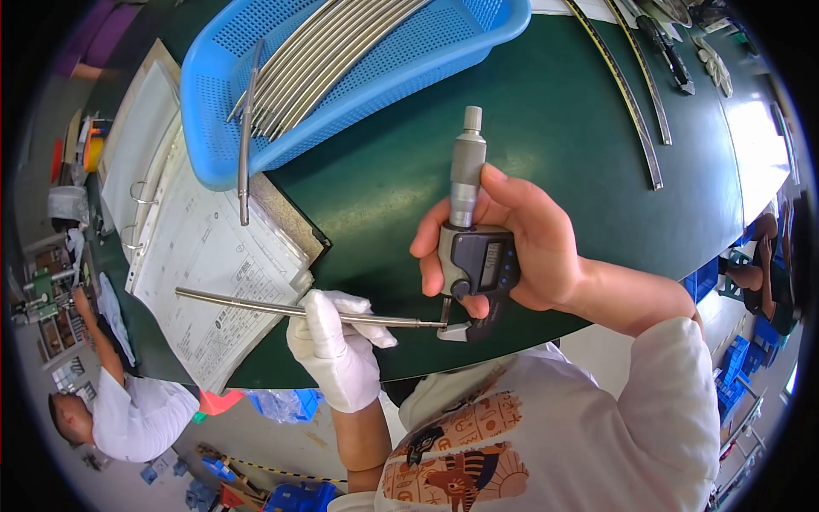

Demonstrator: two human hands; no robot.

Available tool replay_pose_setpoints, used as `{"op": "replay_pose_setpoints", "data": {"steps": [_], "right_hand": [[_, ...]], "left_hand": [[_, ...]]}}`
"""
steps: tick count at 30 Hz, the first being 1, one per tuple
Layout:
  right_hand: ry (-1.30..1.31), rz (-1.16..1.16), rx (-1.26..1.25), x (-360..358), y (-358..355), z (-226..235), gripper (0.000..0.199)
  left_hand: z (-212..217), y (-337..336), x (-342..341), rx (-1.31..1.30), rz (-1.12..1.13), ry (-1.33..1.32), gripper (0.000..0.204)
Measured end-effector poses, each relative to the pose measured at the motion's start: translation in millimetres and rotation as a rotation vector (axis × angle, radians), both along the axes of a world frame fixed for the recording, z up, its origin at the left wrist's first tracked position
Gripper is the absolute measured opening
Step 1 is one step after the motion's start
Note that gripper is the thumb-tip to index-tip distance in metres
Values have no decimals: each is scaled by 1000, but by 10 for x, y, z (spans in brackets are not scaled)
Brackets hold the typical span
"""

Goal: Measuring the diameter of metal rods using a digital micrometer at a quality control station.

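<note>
My left hand (334, 346), in a white glove, is closed around a thin metal rod (247, 302) that lies almost level. The rod's narrowed right end sits in the measuring gap of a digital micrometer (478, 260). Bare, my right hand (533, 235) grips that micrometer, its thimble pointing away from me and its small display facing up. Whether the jaws touch the rod's tip is too small to tell. At the back left, a blue perforated basket (205, 145) holds several similar rods (333, 64). One separate rod (247, 136) leans over the basket's near rim.
An open ring binder with printed drawings (209, 256) lies on the green table (580, 111), left of my hands. Two long measuring strips (627, 94), a dark-handled tool (665, 51) and a white glove (715, 66) lie at the far right. Another person (136, 418) works at the left.
</note>
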State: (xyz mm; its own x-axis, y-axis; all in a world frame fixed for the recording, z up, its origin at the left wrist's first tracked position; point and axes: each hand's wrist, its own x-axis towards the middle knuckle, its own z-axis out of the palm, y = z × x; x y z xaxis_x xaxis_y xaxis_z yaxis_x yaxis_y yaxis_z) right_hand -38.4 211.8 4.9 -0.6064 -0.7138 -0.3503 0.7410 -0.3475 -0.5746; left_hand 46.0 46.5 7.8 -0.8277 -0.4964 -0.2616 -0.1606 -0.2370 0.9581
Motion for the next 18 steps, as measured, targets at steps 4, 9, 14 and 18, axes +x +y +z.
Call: {"op": "replay_pose_setpoints", "data": {"steps": [4, 9, 14, 18], "right_hand": [[3, 15, 20, -3, -6, 20, 68], [3, 0, 55, 7, -16, 39, 65], [3, -22, 90, 8, -1, 63, 61], [-3, -6, 90, -2, -8, 72, 61]], "left_hand": [[-12, -22, 15, 52, -5, 22, 36], [-10, 29, -4, -39, 11, -15, 40], [0, 43, 0, -71, 7, -27, 39], [-3, -3, 16, -17, -20, 23, 39]]}}
